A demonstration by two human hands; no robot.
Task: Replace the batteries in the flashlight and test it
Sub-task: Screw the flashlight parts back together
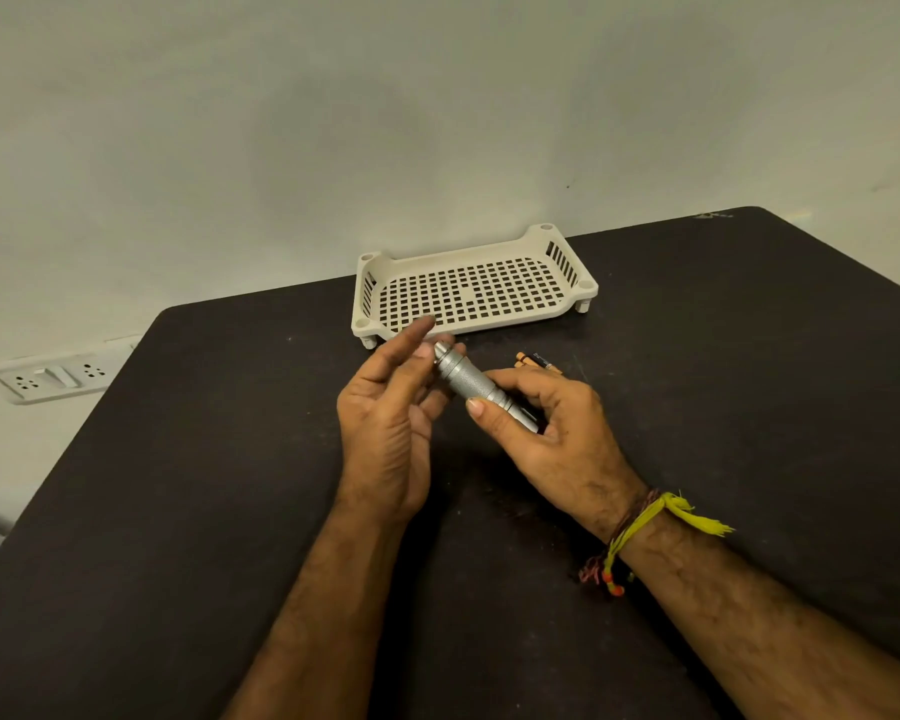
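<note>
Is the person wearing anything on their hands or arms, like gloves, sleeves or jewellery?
No gloves and no sleeves in view: both forearms are bare up to the picture's edge. The left hand and its wrist carry nothing. The right hand has no rings that I can see, but its wrist wears a bundle of threads: yellow with a frayed loose end, dark reddish-brown strands, and small orange beads hanging below.

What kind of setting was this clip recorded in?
Probably a plain indoor work or recording room: a bare grey wall, a dark table pushed against it holding only a white perforated tray and task items, and a wall socket strip nearby.
</note>
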